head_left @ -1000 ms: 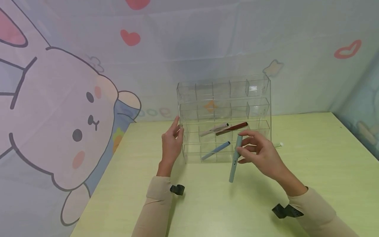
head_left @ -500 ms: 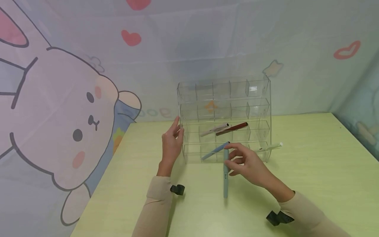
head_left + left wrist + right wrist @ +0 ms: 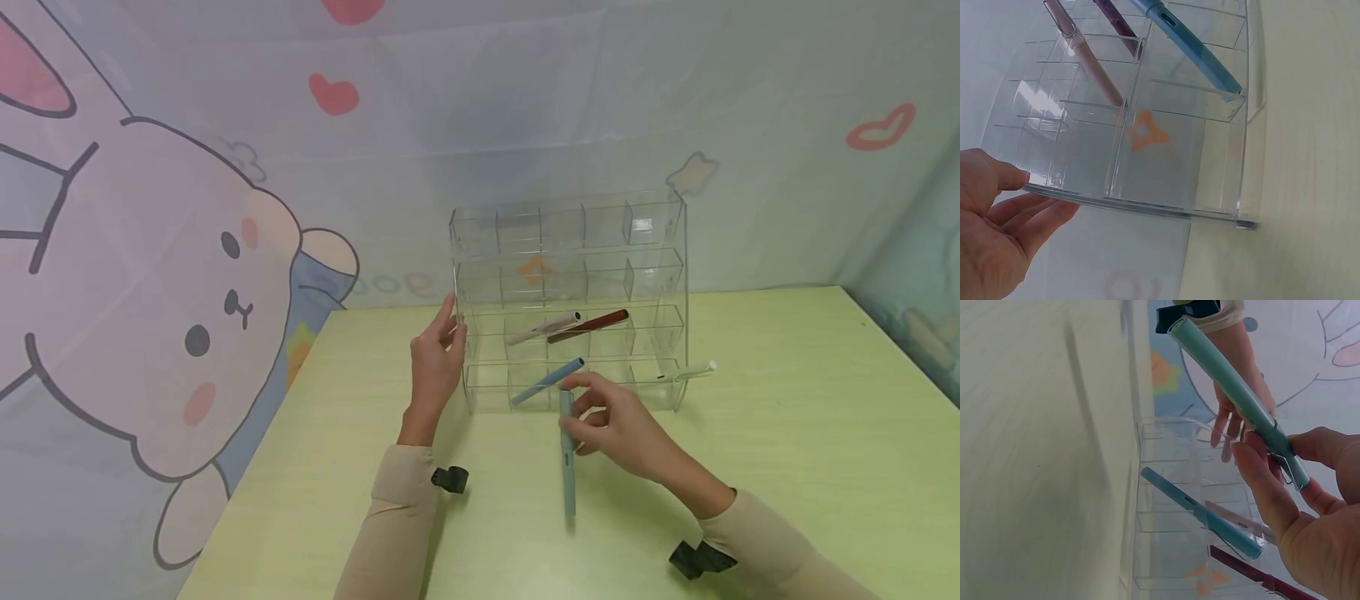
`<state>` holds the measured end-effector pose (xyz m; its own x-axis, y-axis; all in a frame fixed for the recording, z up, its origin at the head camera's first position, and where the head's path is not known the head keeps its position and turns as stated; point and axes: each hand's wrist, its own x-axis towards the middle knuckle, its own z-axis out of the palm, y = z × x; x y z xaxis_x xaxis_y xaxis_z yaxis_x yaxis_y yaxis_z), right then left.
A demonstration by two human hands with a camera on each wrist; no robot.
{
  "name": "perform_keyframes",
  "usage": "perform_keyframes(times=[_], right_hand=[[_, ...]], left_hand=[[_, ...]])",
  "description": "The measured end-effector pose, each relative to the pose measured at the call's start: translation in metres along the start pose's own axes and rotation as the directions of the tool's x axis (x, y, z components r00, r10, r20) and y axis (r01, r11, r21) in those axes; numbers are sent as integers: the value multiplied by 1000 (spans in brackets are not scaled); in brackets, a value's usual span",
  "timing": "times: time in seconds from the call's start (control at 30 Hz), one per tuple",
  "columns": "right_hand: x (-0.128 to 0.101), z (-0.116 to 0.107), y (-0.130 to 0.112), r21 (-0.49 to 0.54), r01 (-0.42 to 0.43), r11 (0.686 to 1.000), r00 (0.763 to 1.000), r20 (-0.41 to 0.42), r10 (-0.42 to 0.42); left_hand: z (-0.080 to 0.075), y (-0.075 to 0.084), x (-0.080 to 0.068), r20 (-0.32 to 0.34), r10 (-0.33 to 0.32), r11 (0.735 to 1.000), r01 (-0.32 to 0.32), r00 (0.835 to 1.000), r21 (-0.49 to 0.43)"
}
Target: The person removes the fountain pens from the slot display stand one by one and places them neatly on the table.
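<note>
A clear acrylic tiered pen rack [image 3: 573,264] stands at the back of the table. My left hand [image 3: 437,367] holds its left side edge, thumb at the front and fingers along the outer face; the left wrist view shows this thumb [image 3: 1009,175] at the panel's edge. My right hand [image 3: 618,425] pinches a capped teal fountain pen [image 3: 568,483] near its upper end, in front of the rack. The pen stands nearly upright in the head view. In the right wrist view, thumb and fingers hold the pen [image 3: 1229,381] at its clip end.
A blue pen [image 3: 543,383] leans in the rack's bottom tier. One tier up lie a pale pink pen [image 3: 543,328] and a dark red pen [image 3: 588,326]. A white pen [image 3: 697,372] sticks out at the bottom right. A printed cloth [image 3: 420,125] hangs behind.
My right hand has moved left and toward me with the teal pen, which has turned from slanted to nearly upright. The left hand stays on the rack.
</note>
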<state>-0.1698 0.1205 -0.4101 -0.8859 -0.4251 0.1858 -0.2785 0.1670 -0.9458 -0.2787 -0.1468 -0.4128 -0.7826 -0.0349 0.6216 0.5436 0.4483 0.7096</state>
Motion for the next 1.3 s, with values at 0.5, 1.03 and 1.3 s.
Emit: perform_keyframes(times=[0.5,1.03,1.3], right_hand=[[0,12,11,8,-62,998,998,7,62],[0,24,28,-28,-170,985,983,63,171],[0,25,32,-126,-196,972,973,98,209]], left_hand=[[2,1,2,-13,1,1000,-1,1000,3],[2,-1,1,-12,-9,1000,10,1000,8],[1,-1,1,-13,4,1000,-4,1000,17]])
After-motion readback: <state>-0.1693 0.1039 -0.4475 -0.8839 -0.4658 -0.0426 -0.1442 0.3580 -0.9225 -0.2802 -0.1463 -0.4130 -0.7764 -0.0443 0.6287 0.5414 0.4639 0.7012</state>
